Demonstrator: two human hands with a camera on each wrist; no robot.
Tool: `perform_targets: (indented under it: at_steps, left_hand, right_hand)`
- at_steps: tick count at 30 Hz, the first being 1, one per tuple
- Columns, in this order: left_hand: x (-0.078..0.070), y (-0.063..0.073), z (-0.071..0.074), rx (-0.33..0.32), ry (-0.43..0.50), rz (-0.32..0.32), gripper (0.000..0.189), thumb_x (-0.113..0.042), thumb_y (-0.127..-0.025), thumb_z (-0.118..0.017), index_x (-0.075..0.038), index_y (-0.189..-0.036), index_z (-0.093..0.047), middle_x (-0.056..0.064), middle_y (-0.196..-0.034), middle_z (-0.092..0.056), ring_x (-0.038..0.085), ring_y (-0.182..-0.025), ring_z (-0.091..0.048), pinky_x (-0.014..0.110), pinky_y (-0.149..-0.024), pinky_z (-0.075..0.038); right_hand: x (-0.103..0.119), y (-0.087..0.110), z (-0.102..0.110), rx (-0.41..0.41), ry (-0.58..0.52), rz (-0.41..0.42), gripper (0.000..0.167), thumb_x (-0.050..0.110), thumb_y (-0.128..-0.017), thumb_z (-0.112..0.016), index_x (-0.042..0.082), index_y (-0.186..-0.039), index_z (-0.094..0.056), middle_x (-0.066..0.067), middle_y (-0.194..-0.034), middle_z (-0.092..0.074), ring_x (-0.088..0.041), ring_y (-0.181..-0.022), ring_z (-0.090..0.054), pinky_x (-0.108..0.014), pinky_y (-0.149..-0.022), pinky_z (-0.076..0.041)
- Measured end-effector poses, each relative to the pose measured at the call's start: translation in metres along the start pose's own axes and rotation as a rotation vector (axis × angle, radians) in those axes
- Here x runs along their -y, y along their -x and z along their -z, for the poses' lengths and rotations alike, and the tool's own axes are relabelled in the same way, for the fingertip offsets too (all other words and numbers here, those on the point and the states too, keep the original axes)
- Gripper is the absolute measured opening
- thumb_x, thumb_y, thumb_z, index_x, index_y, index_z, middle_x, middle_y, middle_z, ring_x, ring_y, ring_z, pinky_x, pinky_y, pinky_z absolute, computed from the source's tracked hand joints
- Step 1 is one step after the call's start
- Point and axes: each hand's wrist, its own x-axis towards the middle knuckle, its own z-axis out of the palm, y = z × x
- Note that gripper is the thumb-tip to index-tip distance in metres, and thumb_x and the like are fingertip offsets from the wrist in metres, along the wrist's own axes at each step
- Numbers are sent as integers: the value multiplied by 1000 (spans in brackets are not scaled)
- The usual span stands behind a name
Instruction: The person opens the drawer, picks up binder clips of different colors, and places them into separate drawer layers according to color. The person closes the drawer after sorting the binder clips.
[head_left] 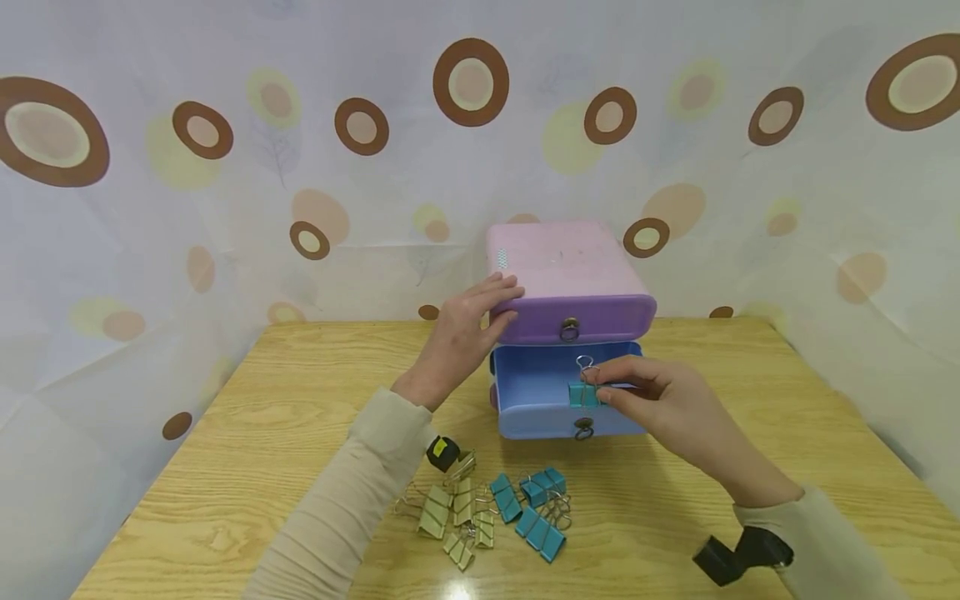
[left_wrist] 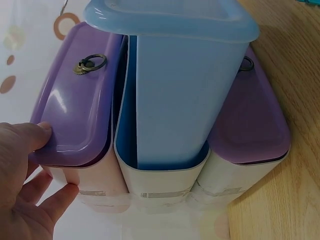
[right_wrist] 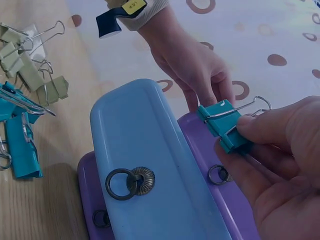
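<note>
My right hand (head_left: 667,408) pinches a teal binder clip (head_left: 582,395) by its wire handles, over the front of the pulled-out blue drawer (head_left: 540,421). The right wrist view shows the same binder clip (right_wrist: 223,122) between thumb and fingers, its metal loops toward the palm. My left hand (head_left: 467,329) rests on the left front corner of the small drawer cabinet (head_left: 562,258), its thumb on the closed purple top drawer (head_left: 566,321). In the left wrist view that thumb touches the purple drawer front (left_wrist: 75,110), fingers along the pink side.
Several teal binder clips (head_left: 540,533) lie on the wooden table (head_left: 300,400) before the cabinet. Beside them, to the left, is a group of pale gold binder clips (head_left: 435,512). A second purple drawer (left_wrist: 252,115) sits below the blue one. A patterned cloth (head_left: 405,192) hangs behind.
</note>
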Motion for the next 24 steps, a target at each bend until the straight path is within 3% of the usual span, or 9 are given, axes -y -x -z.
perform_targets:
  at_steps: [6,15,24]
  left_hand:
    - [0,1,0,-3,5,-1,32,-13,-95,-68,-8,-126,-68,8,-136,-63,20,-137,-51,27,-111,-44]
    - [-1,1,0,7,5,9,32,-14,-95,-66,-9,-127,-68,8,-137,-63,20,-138,-51,27,-111,-44]
    - [-1,2,1,8,3,9,32,-14,-95,-66,-9,-127,-67,8,-138,-62,20,-138,-50,27,-111,-45]
  right_hand:
    - [-4,-21,-8,14,71,-47,19,27,-95,-68,24,-112,-74,4,-121,-72,-3,-107,-68,-19,-88,-57]
    - [-14,-52,-25,127,164,-86,15,16,-94,-68,18,-106,-77,-2,-112,-75,-25,-113,-68,-44,-95,-58]
    - [-13,-64,-29,298,306,-75,16,13,-95,-64,13,-103,-78,-1,-103,-76,-17,-98,-68,-42,-87,-57]
